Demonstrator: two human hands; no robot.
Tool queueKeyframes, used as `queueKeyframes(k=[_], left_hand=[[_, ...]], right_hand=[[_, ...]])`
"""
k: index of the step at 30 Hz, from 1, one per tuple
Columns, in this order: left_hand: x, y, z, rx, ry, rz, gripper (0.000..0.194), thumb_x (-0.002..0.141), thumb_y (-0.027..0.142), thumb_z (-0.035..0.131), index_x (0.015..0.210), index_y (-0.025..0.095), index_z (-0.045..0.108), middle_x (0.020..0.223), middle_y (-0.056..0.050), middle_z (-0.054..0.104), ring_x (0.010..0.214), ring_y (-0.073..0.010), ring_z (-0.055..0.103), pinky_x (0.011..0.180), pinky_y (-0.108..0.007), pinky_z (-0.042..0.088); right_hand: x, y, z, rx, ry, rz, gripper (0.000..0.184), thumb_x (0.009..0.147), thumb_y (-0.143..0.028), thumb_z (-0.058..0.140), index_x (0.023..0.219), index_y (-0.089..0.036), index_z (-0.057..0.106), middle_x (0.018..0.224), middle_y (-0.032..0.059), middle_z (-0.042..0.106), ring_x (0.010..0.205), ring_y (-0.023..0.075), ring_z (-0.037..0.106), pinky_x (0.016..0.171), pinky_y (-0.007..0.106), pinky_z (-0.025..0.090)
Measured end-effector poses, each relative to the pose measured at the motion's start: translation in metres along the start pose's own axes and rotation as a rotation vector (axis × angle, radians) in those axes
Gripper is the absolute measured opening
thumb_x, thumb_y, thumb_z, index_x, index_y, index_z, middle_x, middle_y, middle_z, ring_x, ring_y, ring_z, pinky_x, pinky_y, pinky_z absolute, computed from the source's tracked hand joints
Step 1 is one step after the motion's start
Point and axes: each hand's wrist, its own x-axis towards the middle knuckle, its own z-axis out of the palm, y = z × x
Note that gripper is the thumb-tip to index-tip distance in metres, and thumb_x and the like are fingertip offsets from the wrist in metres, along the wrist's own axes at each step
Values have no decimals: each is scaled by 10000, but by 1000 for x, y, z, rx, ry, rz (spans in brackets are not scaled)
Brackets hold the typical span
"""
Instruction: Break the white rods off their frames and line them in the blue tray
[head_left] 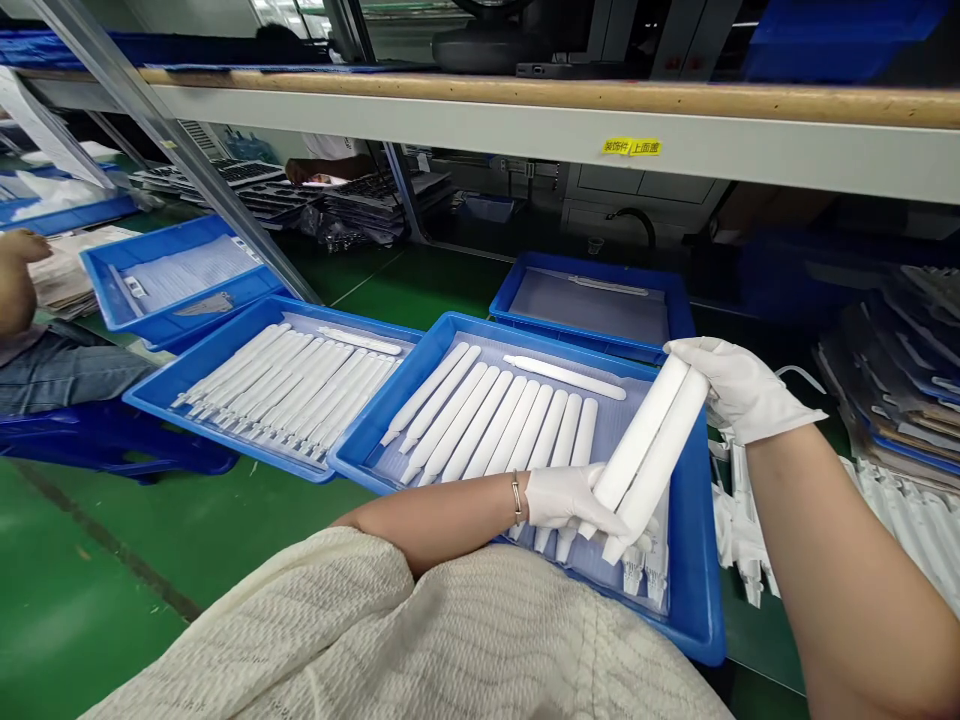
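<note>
Two long white plastic strips (651,450) lie side by side, tilted, between my gloved hands above the right part of a blue tray (701,570). My left hand (574,498) is closed round their lower ends. At the upper ends, my right hand (731,385) grips them with fingers and thumb. Below, a row of similar white strips (487,420) rests on a clear sheet in the tray, and one more strip (564,376) lies crosswise at the back. Some strips with notched ends (645,568) show under the held pair. What these strips belong to cannot be made out.
A second blue tray (150,393) of white strips stands at left. Another blue tray (592,335) sits behind. More white parts (750,520) and stacked sheets (892,370) are at right. A shelf beam (487,120) crosses above. At far left, a person's hand (26,245) shows.
</note>
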Motion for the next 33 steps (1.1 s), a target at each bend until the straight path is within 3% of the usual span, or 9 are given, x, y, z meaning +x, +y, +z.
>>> queueKeyframes(k=[3,6,10,12,15,18,24,29,33], left_hand=[[0,-4,0,-71,-16,5,646,574,308,955,1122,148,652,1075,-112,697,890,-224,721,709,-344,616],[0,-5,-2,-114,9,13,663,576,248,953,1154,166,638,1099,-114,694,868,-211,723,682,-337,619],[0,0,-8,-132,120,73,650,570,207,941,1149,170,651,1153,-131,684,917,-223,717,669,-314,612],[0,3,-11,-116,190,109,595,546,184,929,1087,162,681,1075,-109,703,906,-219,711,663,-305,604],[-3,4,-14,-25,275,108,302,573,181,870,821,142,702,782,-41,688,748,-167,680,620,-275,566],[-8,2,-13,37,266,39,204,619,231,840,738,145,697,714,-35,672,653,-155,656,569,-279,547],[-16,2,-6,23,-11,-77,570,572,314,931,1054,136,685,829,-62,708,663,-179,703,499,-243,545],[-18,6,1,16,-40,-69,697,473,213,970,1094,157,658,887,-40,693,778,-215,722,597,-314,614],[-17,10,0,19,-88,-54,714,470,279,980,1100,151,671,988,-67,684,858,-243,724,671,-374,642]], right_hand=[[7,12,8,-1,132,39,446,662,-501,850,961,-194,728,840,52,688,699,196,636,599,318,552],[12,17,12,-224,206,-16,454,793,-553,729,1059,-185,723,959,94,713,857,263,673,786,412,569],[-17,12,29,-665,328,-332,546,938,-538,541,1333,-172,628,1293,167,633,1124,338,633,1034,526,466],[-50,13,47,-778,202,-582,492,995,-483,449,1376,-213,605,1377,141,598,1259,327,567,1109,506,418],[-97,23,74,-954,-234,-927,403,1006,-347,423,1302,-255,679,1377,87,626,1353,309,503,1203,535,311],[-110,28,82,-1101,-393,-1069,396,992,-258,420,1255,-258,716,1398,66,618,1428,333,417,1234,619,169],[-37,10,34,-1138,-23,-995,425,1047,-312,340,1189,-201,725,1378,75,633,1451,308,386,1220,579,176],[28,6,-18,-1138,162,-643,360,987,-304,437,1121,-166,741,1342,122,648,1444,321,387,1210,569,162],[43,7,-45,-986,272,-488,340,906,-257,525,1146,-117,721,1367,201,611,1376,337,462,1177,505,282]])
